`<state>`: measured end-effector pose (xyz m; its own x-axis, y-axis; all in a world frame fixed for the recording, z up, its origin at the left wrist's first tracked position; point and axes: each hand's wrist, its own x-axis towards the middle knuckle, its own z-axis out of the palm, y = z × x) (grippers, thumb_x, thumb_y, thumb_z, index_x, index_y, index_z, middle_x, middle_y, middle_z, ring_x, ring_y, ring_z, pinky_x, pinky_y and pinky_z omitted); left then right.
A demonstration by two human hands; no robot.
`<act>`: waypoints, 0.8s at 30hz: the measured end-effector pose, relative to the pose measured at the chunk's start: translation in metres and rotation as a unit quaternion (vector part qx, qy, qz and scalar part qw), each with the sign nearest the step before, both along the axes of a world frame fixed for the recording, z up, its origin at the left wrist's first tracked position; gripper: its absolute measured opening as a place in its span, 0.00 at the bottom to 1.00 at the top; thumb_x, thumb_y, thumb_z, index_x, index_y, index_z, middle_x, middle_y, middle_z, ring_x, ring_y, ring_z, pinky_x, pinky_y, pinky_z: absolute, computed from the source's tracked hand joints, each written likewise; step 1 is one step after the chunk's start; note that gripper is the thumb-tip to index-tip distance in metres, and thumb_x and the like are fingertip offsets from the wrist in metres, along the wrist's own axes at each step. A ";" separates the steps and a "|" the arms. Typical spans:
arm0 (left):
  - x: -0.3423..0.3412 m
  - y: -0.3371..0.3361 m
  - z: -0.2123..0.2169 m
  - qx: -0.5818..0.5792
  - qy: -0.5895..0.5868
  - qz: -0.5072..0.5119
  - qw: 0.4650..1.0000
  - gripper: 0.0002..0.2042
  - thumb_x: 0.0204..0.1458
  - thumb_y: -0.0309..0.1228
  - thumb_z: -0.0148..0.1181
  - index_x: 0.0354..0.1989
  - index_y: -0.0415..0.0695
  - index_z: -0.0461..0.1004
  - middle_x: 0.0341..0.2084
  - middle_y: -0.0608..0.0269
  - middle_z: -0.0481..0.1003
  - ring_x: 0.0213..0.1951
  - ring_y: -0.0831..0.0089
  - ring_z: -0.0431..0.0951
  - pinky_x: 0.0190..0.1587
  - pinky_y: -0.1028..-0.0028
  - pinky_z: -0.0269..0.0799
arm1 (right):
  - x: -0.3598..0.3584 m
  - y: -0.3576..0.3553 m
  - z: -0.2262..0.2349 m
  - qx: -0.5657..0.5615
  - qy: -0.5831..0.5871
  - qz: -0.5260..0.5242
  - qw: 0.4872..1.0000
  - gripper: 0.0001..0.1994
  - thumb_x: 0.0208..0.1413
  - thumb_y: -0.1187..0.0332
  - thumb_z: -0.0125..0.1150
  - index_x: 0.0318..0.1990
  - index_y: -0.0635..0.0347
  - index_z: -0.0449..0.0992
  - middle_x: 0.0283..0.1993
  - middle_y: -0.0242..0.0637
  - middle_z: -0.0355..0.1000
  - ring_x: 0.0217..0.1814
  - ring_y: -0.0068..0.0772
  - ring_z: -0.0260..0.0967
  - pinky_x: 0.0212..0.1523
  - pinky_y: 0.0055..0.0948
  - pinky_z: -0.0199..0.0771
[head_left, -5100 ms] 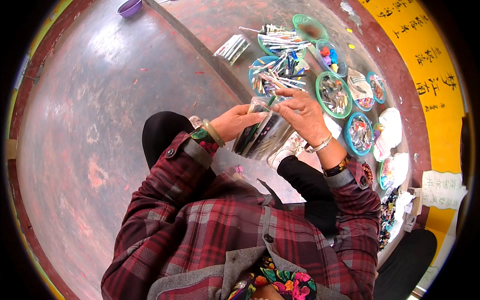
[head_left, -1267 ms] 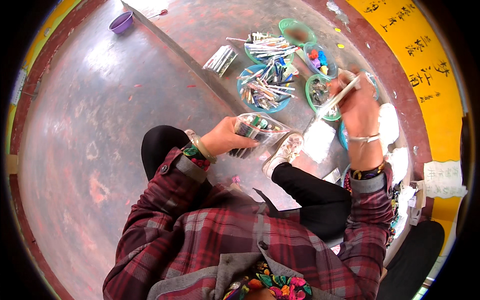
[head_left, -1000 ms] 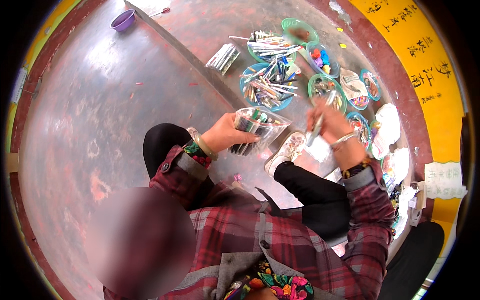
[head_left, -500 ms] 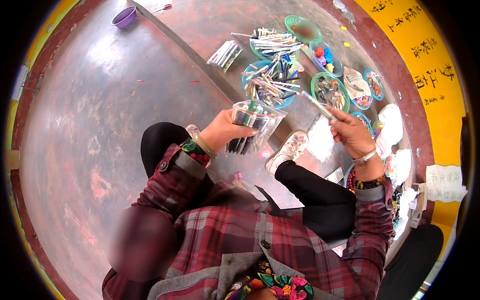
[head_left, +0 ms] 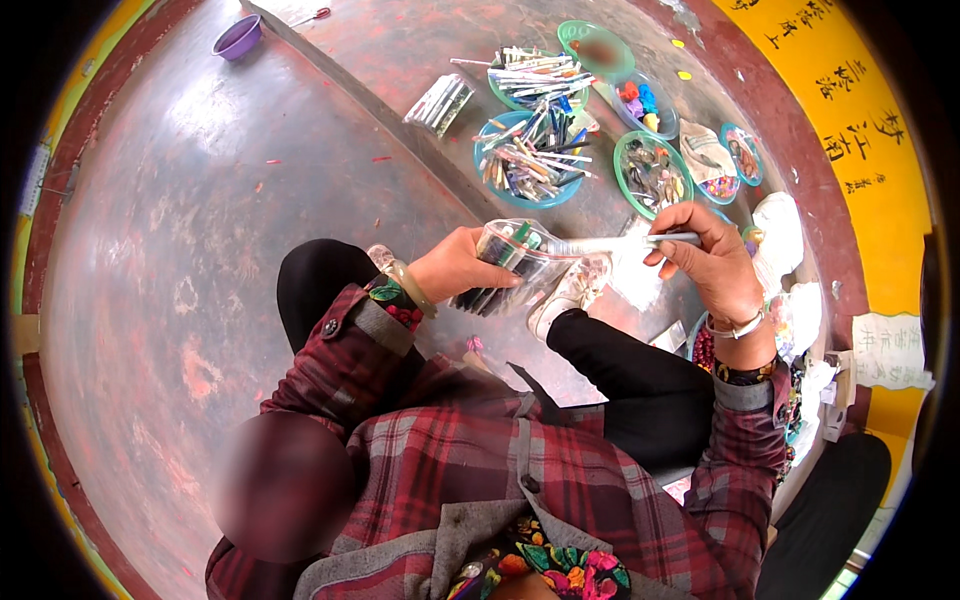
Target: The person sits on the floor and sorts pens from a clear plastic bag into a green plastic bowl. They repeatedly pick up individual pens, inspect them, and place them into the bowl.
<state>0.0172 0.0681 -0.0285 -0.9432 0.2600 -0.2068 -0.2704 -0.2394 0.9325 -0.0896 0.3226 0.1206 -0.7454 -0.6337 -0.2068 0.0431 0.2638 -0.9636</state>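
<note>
Holding clear bag (head_left: pixel 505 265) – left hand (head_left: pixel 455 265), right hand (head_left: pixel 705 255) pinching pen (head_left: pixel 620 242)

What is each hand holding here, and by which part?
Left hand grips the clear bag of pens around its side. Right hand pinches a pen at its outer end, tip toward the bag.

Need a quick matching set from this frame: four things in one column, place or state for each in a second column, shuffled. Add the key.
Things:
1. clear plastic bag
2. pen
3. purple bowl
4. blue basin

Places or states:
A. far off at top left, alone on the floor
B. held in the left hand
C. on the floor, piled with pens
D. pinched in the right hand, tip toward the bag

Pairs: 1-B, 2-D, 3-A, 4-C
</note>
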 end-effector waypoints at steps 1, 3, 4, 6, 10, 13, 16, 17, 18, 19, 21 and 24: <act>0.001 0.000 0.003 -0.006 -0.002 -0.007 1.000 0.21 0.43 0.25 0.64 0.49 0.38 0.69 0.35 0.70 0.74 0.35 0.84 0.69 0.40 0.79 0.68 | -0.002 0.000 -0.004 -0.003 -0.001 -0.004 1.000 0.06 0.50 0.76 0.58 0.37 0.63 0.72 0.31 0.32 0.72 0.32 0.20 0.71 0.31 0.17 0.69; 0.002 -0.001 0.006 -0.025 -0.003 -0.019 0.999 0.22 0.44 0.25 0.64 0.49 0.38 0.69 0.35 0.70 0.74 0.35 0.83 0.69 0.41 0.79 0.67 | -0.006 0.001 -0.012 -0.014 0.012 -0.023 1.000 0.06 0.49 0.76 0.59 0.36 0.63 0.72 0.31 0.32 0.73 0.32 0.21 0.72 0.31 0.16 0.70; 0.002 -0.001 0.007 -0.034 -0.003 -0.026 0.999 0.22 0.44 0.26 0.64 0.49 0.38 0.69 0.36 0.70 0.74 0.36 0.83 0.69 0.41 0.79 0.67 | -0.007 0.001 -0.015 -0.019 0.019 -0.033 0.999 0.06 0.49 0.76 0.59 0.35 0.63 0.72 0.31 0.33 0.73 0.33 0.22 0.73 0.31 0.16 0.71; 0.003 0.000 0.009 -0.039 -0.001 -0.034 0.999 0.19 0.44 0.24 0.64 0.47 0.38 0.70 0.34 0.70 0.74 0.33 0.84 0.70 0.37 0.79 0.69 | -0.008 0.001 -0.020 -0.028 0.023 -0.048 0.998 0.06 0.49 0.75 0.60 0.36 0.63 0.72 0.31 0.33 0.73 0.32 0.23 0.73 0.30 0.16 0.71; 0.003 0.002 0.006 -0.026 0.020 -0.042 0.999 0.18 0.44 0.24 0.64 0.46 0.38 0.71 0.34 0.70 0.75 0.34 0.84 0.70 0.39 0.79 0.69 | -0.010 0.001 -0.028 -0.038 0.012 -0.057 0.998 0.07 0.50 0.73 0.61 0.37 0.63 0.74 0.31 0.33 0.73 0.32 0.24 0.74 0.28 0.17 0.72; 0.003 0.004 0.004 -0.030 0.018 -0.045 0.998 0.18 0.44 0.24 0.64 0.46 0.38 0.71 0.35 0.70 0.74 0.37 0.83 0.69 0.42 0.79 0.67 | -0.007 -0.002 -0.029 -0.022 0.020 -0.058 0.998 0.07 0.51 0.73 0.60 0.37 0.63 0.75 0.30 0.32 0.73 0.31 0.23 0.74 0.28 0.17 0.72; 0.002 0.004 0.005 -0.049 0.025 -0.067 0.996 0.20 0.44 0.25 0.64 0.47 0.37 0.70 0.37 0.69 0.74 0.38 0.83 0.69 0.44 0.78 0.67 | -0.008 -0.001 -0.031 -0.010 0.027 -0.038 0.999 0.08 0.52 0.72 0.59 0.39 0.63 0.74 0.31 0.32 0.73 0.31 0.22 0.73 0.29 0.18 0.72; 0.002 0.004 0.003 -0.058 0.023 -0.076 0.995 0.20 0.44 0.25 0.64 0.48 0.37 0.70 0.37 0.69 0.74 0.38 0.83 0.69 0.44 0.78 0.67 | -0.007 -0.004 -0.030 -0.026 0.006 -0.041 0.999 0.09 0.52 0.72 0.59 0.40 0.63 0.73 0.32 0.32 0.73 0.31 0.22 0.73 0.30 0.17 0.72; 0.002 0.004 0.001 -0.068 0.020 -0.084 0.994 0.20 0.44 0.25 0.64 0.48 0.37 0.69 0.37 0.69 0.74 0.38 0.82 0.69 0.44 0.78 0.67 | -0.005 -0.008 -0.026 -0.042 -0.015 -0.045 0.998 0.10 0.52 0.72 0.59 0.41 0.63 0.73 0.32 0.31 0.72 0.31 0.22 0.72 0.31 0.17 0.72; 0.001 0.004 -0.001 -0.078 0.018 -0.092 0.993 0.21 0.44 0.25 0.64 0.48 0.37 0.69 0.38 0.69 0.74 0.39 0.82 0.69 0.45 0.78 0.67 | -0.004 -0.010 -0.024 -0.058 -0.035 -0.048 0.996 0.10 0.52 0.71 0.59 0.42 0.63 0.72 0.32 0.31 0.72 0.31 0.21 0.72 0.31 0.17 0.72; 0.001 0.005 -0.004 -0.080 0.013 -0.096 0.992 0.21 0.44 0.25 0.65 0.49 0.37 0.69 0.38 0.69 0.74 0.39 0.82 0.69 0.45 0.77 0.67 | -0.006 -0.010 -0.027 -0.070 -0.033 -0.041 0.996 0.12 0.52 0.71 0.59 0.44 0.63 0.71 0.33 0.31 0.72 0.32 0.21 0.71 0.32 0.17 0.72; 0.001 0.006 -0.002 -0.081 0.017 -0.105 0.991 0.22 0.44 0.25 0.65 0.49 0.37 0.68 0.39 0.68 0.74 0.40 0.82 0.69 0.46 0.77 0.66 | -0.009 -0.008 -0.030 -0.069 -0.017 -0.034 0.997 0.13 0.52 0.71 0.60 0.45 0.64 0.72 0.33 0.31 0.72 0.32 0.20 0.71 0.32 0.18 0.72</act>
<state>0.0178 0.0743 -0.0308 -0.8789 0.4175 -0.2306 -0.2662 -0.0283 0.9635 -0.0986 0.3143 0.0902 -0.7813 -0.6065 -0.1471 0.0893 0.1247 -0.9882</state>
